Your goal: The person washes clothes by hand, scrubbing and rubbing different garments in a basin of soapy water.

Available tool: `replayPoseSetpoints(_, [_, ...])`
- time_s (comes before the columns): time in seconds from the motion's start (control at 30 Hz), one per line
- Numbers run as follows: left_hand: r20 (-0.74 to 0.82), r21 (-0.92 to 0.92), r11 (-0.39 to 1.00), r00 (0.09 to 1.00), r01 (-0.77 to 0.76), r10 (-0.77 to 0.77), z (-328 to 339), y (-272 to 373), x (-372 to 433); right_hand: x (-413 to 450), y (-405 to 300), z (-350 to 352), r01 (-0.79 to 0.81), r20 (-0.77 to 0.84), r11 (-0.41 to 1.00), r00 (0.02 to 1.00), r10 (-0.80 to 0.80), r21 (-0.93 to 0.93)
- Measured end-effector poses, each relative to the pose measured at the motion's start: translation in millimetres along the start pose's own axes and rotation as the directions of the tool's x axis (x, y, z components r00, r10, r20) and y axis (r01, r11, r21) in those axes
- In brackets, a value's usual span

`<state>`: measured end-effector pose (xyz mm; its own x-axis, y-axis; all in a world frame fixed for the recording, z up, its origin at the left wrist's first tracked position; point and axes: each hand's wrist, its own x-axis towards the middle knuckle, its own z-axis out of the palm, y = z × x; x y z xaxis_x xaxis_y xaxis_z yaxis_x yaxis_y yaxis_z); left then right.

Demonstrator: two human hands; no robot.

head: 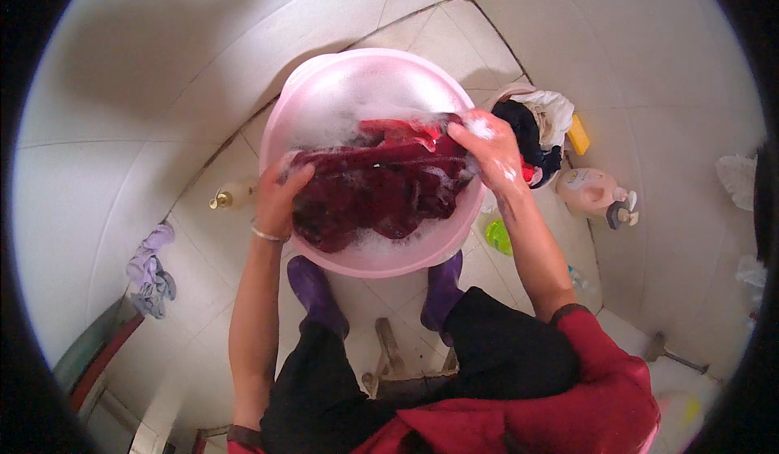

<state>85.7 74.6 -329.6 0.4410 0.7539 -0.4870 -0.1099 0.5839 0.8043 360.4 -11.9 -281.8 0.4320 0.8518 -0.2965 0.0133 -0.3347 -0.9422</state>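
Both hands hold a dark red wet garment point(377, 192) stretched across a pink plastic basin point(365, 269). My left hand point(280, 192) grips its left end near the basin's rim, with the thumb on top. At the upper right end, my right hand point(487, 143) pinches the cloth, with white suds on its back. A brighter red piece of cloth point(401, 131) shows just behind the upper edge; I cannot tell whether it is part of the same garment. White foam point(328, 113) covers the water at the back of the basin.
Right of the basin stands a container heaped with dark and white clothes point(517, 125), beside a yellow block point(578, 134). Pink pump bottle point(587, 187) and green bottle point(499, 237) lie nearby. A pump bottle point(234, 197) and crumpled purple cloth point(149, 259) are at left. Tiled walls close in.
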Motion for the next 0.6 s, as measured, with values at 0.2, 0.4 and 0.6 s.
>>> replayPoseSetpoints(0.2, [0.244,0.655,0.679,0.943,-0.332,0.226,-12.7,-11.7,-28.9,-40.1,14.1,-25.6,-0.039,-0.028,0.990,0.999,0.035,-0.139])
replayPoseSetpoints(0.4, [0.067,0.918,0.285,0.816,-0.275,0.574,-25.4,-29.6,-22.3,-45.4,26.2,-27.2,-0.204,-0.010,0.940,0.977,0.214,0.273])
replayPoseSetpoints(0.6, [0.262,0.741,0.638,0.965,-0.210,0.014,68.5,-1.4,-34.6,-63.3,-64.8,6.4,-0.083,0.062,0.633,0.997,0.055,0.770])
